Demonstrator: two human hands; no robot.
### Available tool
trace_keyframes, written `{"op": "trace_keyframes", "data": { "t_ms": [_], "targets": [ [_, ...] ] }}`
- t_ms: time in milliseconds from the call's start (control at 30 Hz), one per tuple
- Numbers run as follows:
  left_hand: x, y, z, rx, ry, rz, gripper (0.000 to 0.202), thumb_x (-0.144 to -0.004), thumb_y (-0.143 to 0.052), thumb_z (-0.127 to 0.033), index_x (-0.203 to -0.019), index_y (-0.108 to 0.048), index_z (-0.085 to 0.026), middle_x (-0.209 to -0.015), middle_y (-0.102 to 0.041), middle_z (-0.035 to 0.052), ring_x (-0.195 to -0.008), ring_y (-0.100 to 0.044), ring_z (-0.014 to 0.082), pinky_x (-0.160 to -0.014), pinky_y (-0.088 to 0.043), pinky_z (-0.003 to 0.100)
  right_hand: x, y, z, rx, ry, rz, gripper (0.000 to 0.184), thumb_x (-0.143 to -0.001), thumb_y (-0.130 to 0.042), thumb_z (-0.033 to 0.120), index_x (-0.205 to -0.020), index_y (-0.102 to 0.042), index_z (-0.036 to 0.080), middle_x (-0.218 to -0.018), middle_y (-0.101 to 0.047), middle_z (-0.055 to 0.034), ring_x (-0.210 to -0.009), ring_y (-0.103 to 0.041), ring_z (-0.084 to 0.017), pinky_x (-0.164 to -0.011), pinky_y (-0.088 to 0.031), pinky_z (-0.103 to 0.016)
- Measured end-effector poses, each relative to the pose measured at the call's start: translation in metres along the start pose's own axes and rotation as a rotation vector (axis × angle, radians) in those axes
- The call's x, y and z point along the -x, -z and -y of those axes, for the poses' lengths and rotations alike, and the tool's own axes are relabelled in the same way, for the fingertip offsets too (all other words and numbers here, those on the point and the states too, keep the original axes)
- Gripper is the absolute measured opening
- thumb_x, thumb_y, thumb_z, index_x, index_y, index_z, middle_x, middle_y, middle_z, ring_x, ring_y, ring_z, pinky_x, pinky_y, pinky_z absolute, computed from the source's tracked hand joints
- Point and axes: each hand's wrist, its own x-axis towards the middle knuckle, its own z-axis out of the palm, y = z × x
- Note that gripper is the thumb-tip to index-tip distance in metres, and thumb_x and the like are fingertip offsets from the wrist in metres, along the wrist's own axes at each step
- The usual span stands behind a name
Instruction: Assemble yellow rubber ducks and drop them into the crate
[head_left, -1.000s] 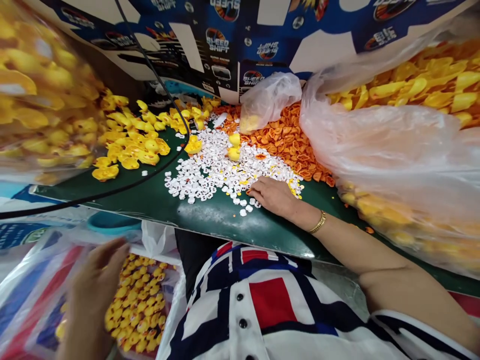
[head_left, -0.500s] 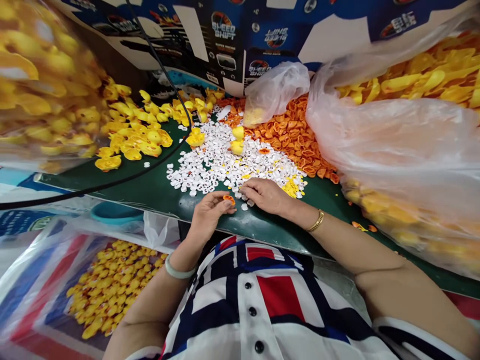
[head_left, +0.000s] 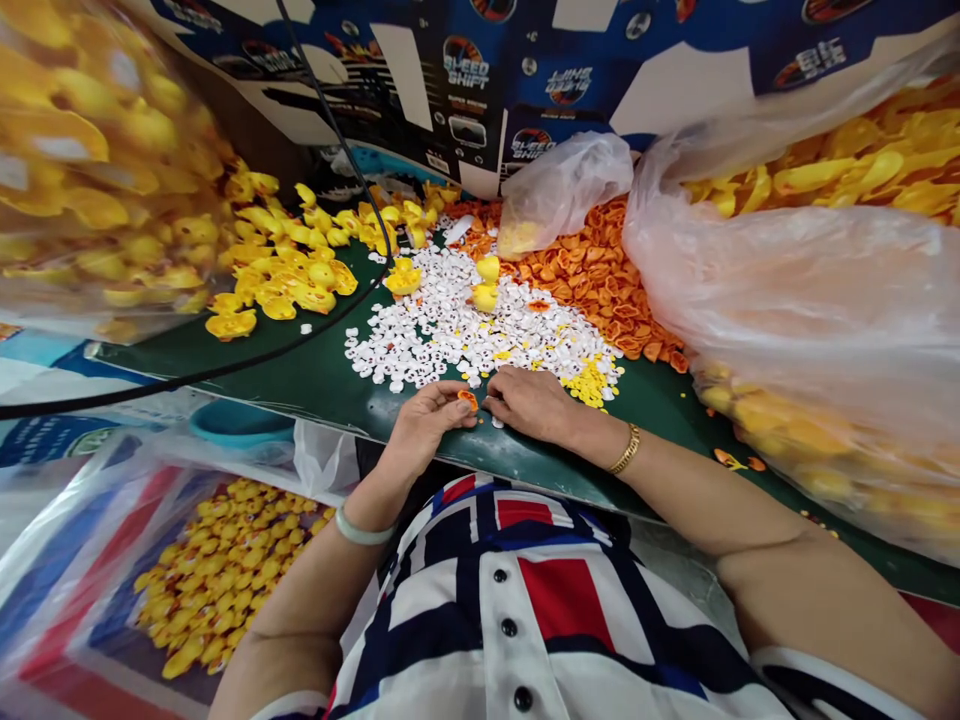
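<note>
My left hand (head_left: pixel 424 424) pinches a small orange beak piece (head_left: pixel 468 399) at the near edge of the green table (head_left: pixel 315 375). My right hand (head_left: pixel 531 402) lies just to its right, fingers curled and meeting the left fingertips, apparently pinching a small white piece I cannot make out clearly. Both hands rest at the front of a spread of small white eye pieces (head_left: pixel 465 330). Behind that lies a heap of orange beak pieces (head_left: pixel 592 270). Yellow duck bodies (head_left: pixel 285 270) sit at the left of the table.
A large clear bag of yellow parts (head_left: pixel 810 300) fills the right side, a smaller clear bag (head_left: pixel 562 190) lies behind the beaks. A bag of finished yellow ducks (head_left: pixel 217 570) sits on the floor at left. A black cable (head_left: pixel 225 365) crosses the table. Printed cardboard (head_left: pixel 465 80) stands at the back.
My left hand came up from the floor bag to the table edge with an orange beak. My right hand drew back from the white pieces to meet it.
</note>
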Motion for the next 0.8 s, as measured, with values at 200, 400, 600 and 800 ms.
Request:
{"op": "trace_keyframes", "data": {
  "t_ms": [200,400,600,800],
  "targets": [
    [-0.003,-0.003,0.0,-0.023,-0.002,0.028,0.039,-0.07,-0.084,-0.034,-0.1,-0.069,-0.015,-0.079,-0.071,0.0026,-0.064,-0.069,0.013,-0.066,-0.059,0.026,0.004,0.0,-0.006,-0.503,-0.085,-0.153,0.011,-0.092,-0.056,0.026,-0.099,-0.061,0.019,-0.086,-0.066,-0.0023,-0.072,-0.06,-0.015,-0.064,-0.044,-0.028],
    [-0.004,-0.015,-0.001,0.003,0.011,0.029,0.039,-0.068,-0.085,-0.034,-0.097,-0.068,-0.014,-0.078,-0.071,0.0032,-0.065,-0.068,0.0133,-0.065,-0.059,0.026,0.005,-0.006,-0.001,-1.208,-0.21,-0.203,0.026,-0.087,-0.06,0.044,-0.099,-0.064,0.02,-0.071,-0.059,0.003,-0.053,-0.05,-0.01,-0.047,-0.042,-0.023],
    [-0.006,-0.023,0.001,0.037,0.012,0.012,0.038,-0.066,-0.086,-0.034,-0.093,-0.068,-0.014,-0.076,-0.072,0.0028,-0.063,-0.068,0.0133,-0.064,-0.058,0.026,0.004,-0.019,0.0,-1.295,-0.223,-0.244,0.028,-0.084,-0.065,0.045,-0.095,-0.066,0.02,-0.072,-0.06,0.0031,-0.054,-0.048,-0.008,-0.048,-0.041,-0.022],
    [-0.008,-0.026,0.004,0.033,-0.003,0.019,0.034,-0.069,-0.085,-0.032,-0.094,-0.069,-0.015,-0.076,-0.071,0.0016,-0.063,-0.067,0.0114,-0.064,-0.057,0.024,0.003,-0.02,-0.002,-1.368,-0.239,-0.267,0.025,-0.085,-0.065,0.043,-0.094,-0.065,0.019,-0.064,-0.056,0.0054,-0.048,-0.046,-0.008,-0.043,-0.037,-0.021]
  ]
}}
